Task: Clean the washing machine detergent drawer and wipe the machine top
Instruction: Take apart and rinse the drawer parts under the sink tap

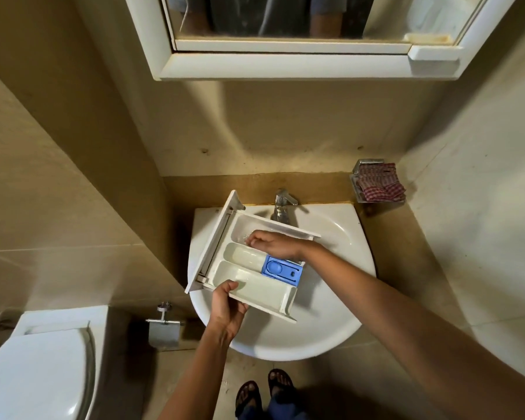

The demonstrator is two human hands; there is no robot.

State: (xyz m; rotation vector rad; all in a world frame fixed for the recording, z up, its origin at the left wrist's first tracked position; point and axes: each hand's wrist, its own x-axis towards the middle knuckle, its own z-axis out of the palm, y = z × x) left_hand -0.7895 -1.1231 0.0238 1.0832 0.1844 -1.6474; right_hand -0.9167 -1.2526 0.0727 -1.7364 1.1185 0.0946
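Clasping one detergent drawer (256, 284) over one sink (331, 316) is the left hand (226, 307); the right hand (275, 245) curls inside, grip unclear.

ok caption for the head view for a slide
Left hand holds the detergent drawer over the sink while right hand reaches into it.

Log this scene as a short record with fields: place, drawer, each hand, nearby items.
place: bathroom, over the white sink
detergent drawer: held tilted above the basin, blue insert in its middle compartment
left hand: grips the drawer's near edge
right hand: fingertips in the far compartment; whether it holds anything is unclear
nearby: tap behind the drawer, checked cloth on a wall holder
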